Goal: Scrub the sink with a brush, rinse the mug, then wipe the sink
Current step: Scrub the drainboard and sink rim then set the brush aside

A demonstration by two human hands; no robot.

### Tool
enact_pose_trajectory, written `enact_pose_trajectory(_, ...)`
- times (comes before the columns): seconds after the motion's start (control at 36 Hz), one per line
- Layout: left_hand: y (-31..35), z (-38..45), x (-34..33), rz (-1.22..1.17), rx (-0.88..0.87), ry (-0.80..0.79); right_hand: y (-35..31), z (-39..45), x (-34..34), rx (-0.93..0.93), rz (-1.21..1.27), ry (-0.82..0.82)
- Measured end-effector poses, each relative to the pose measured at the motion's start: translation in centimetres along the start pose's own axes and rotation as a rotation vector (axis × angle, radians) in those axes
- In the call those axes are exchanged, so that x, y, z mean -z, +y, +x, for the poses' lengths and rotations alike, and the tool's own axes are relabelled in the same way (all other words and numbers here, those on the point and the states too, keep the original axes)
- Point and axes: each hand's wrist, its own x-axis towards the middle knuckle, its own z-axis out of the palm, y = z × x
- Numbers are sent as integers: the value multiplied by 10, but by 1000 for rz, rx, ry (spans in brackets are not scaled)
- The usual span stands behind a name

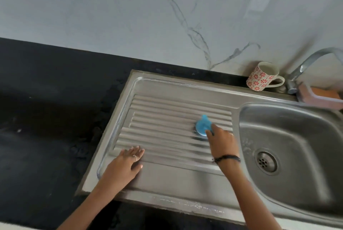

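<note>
1. I see one brush (202, 125): a round blue plastic body with a small rounded tab on its far edge and dark bristles showing at its lower rim, slightly blurred.
2. It sits bristles-down on the ribbed drainboard (167, 118) of the steel sink (222, 92), near the right end of the ribs, just left of the basin (297, 127).
3. Its tab points away from me toward the wall; the short long axis runs near to far, across the ribs.
4. My right hand (221, 141) grips the brush from the near-right side, fingers curled over its edge; a dark band circles that wrist.
5. My left hand (128, 161) lies flat on the near-left part of the drainboard, fingers straight and close together, a ring on one finger.
6. One mug (259, 76), white with red flowers, stands at the sink's back rim, tilted in this wide view, handle toward the tap (304, 68).
7. Count: one brush, one mug, one tap, one drain (266, 163), two hands.
</note>
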Motion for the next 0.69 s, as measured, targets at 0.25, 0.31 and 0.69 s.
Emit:
enact_pose_trajectory(0.25, 1, 3, 5, -42, -13, -63, -70, 11, -20, 119, 29, -52)
enact_pose_trajectory(0.31, -1, 4, 4, -60, -8, -54, -113, 18, -30, 207, 75, -91)
enact_pose_trajectory(0.69, -26, -37, 11, -82, 80, 19, -162, -47, -62, 501, 11, -185)
